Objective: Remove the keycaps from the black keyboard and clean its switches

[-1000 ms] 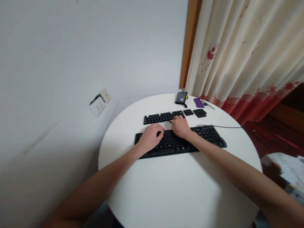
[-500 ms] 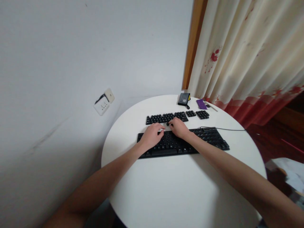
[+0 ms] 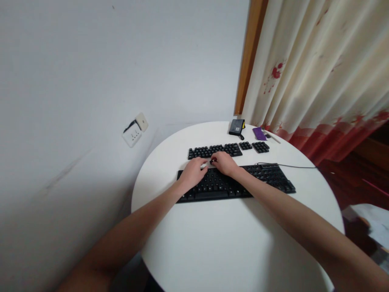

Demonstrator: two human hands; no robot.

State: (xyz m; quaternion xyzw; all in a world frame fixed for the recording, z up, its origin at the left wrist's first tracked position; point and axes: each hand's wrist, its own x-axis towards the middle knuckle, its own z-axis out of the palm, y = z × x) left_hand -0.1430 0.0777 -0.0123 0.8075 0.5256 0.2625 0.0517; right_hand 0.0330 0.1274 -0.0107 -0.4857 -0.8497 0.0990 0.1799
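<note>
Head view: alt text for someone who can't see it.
The right hand pinches a small dark piece beside the open left hand, both at a black keyboard on a round white table. Beyond lie grouped black keys, a dark case and a purple item.

A person's left hand, right hand and slim forearms are bare; dark clothing shows dimly below.

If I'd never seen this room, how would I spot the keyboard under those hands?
Find the round white table. There, the left hand and right hand reach over a wide black keyboard. Unlike the key groups beyond, it has a thin cable at its far edge.
</note>
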